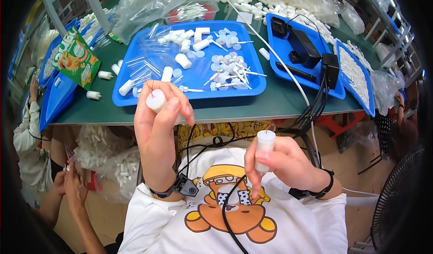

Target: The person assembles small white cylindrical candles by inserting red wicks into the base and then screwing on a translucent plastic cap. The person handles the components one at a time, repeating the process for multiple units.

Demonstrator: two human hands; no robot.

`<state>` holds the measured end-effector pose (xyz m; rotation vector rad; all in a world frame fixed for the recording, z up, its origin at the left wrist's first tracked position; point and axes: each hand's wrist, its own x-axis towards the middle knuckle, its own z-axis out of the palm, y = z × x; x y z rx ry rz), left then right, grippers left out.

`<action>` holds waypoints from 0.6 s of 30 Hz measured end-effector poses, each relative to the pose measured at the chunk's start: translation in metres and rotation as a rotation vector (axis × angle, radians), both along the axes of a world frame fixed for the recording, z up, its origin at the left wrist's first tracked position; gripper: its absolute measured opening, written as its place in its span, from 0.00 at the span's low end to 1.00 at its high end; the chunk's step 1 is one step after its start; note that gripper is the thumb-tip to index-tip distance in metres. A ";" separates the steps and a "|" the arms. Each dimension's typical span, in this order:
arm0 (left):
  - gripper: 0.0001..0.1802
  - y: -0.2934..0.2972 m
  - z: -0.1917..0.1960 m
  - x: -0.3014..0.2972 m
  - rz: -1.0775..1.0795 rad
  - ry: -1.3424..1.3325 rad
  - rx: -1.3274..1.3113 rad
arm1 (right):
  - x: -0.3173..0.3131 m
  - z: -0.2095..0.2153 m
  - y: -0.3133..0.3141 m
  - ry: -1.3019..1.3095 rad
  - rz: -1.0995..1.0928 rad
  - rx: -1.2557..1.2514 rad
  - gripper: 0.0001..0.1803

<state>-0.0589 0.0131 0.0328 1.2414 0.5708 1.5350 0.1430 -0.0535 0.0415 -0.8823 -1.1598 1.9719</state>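
Holding white cylinders in both hands

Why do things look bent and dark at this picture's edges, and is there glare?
In the head view, the wide fisheye lens likely stretches the fan and leaves the dark rim; the clear bag shows pale glints; the left hand and right hand look fairly sharp.

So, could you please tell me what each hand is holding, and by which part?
The left hand holds a white tube around its side; the right hand holds another white tube around its side.
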 end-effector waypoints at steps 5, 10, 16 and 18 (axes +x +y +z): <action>0.05 0.000 -0.001 0.002 -0.011 0.003 -0.007 | 0.001 0.017 -0.009 -0.059 -0.056 0.020 0.09; 0.05 -0.001 -0.001 0.001 -0.023 0.004 -0.014 | -0.001 0.023 -0.010 -0.121 -0.087 0.189 0.09; 0.05 -0.002 0.000 0.003 -0.033 0.009 -0.022 | -0.006 0.022 -0.009 -0.166 -0.154 0.245 0.08; 0.05 -0.002 0.000 0.003 -0.038 0.009 -0.021 | -0.003 0.021 -0.008 -0.256 -0.120 0.257 0.09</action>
